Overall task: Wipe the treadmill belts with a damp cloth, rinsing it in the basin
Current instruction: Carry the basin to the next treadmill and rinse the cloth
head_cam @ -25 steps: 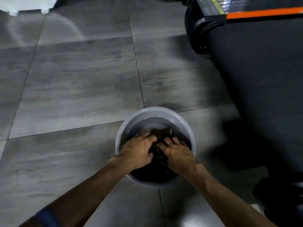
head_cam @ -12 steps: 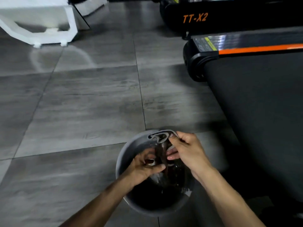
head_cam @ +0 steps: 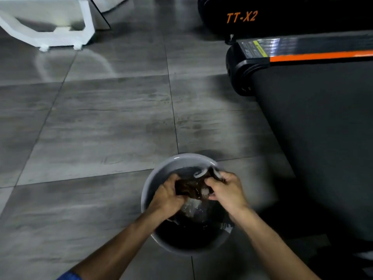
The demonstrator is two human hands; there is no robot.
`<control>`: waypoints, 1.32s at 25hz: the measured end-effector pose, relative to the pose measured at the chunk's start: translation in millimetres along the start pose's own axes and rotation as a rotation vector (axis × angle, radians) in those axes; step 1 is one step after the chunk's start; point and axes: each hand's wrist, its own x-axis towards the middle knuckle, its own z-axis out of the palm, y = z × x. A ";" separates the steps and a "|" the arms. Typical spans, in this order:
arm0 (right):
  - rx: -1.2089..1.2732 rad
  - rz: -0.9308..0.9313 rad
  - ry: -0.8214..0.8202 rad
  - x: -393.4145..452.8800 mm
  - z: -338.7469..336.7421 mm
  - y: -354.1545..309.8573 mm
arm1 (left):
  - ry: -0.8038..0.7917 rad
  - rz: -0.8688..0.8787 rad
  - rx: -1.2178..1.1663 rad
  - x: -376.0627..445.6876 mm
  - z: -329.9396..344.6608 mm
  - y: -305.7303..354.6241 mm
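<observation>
Both my hands over basin [head_cam: 161, 168], left hand [head_cam: 165, 196] and right hand [head_cam: 227, 190] fingers curled round wet cloth [head_cam: 190, 187] bunched between them. Looks like wringing, bit blurry. I'd twist hard, keep drips inside rim.

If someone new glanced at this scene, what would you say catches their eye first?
First, the two hands low in the middle: the left hand and right hand both grip a dark wet cloth over a grey basin of murky water on the tiled floor. Next, the treadmill on the right, with its orange stripe, and another behind it marked TT-X2.
</observation>
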 end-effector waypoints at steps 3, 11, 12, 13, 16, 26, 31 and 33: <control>-0.609 -0.131 -0.017 14.9 6.5 35.4 | -0.055 0.118 0.284 2.1 7.5 -20.6; -1.200 -0.241 -0.466 15.3 36.7 89.1 | -0.204 0.182 1.066 3.7 24.9 -42.2; -1.301 -0.250 -0.453 15.2 34.4 90.1 | -0.265 0.172 1.079 2.8 24.6 -45.3; -1.383 -0.237 -0.435 17.2 31.6 88.6 | -0.304 0.159 1.050 2.1 22.6 -45.2; -1.225 -0.078 -0.415 28.7 33.4 73.3 | -0.252 -0.012 0.601 7.2 19.7 -41.1; -0.260 -0.352 0.034 -17.1 58.5 24.7 | -0.103 -0.551 -1.169 2.0 19.5 -4.7; -0.420 -0.346 0.022 2.5 58.9 47.7 | 0.105 -0.522 -0.979 7.1 26.9 1.8; -0.480 -0.354 0.023 11.0 60.4 56.3 | 0.147 -0.504 -0.915 9.9 27.9 1.8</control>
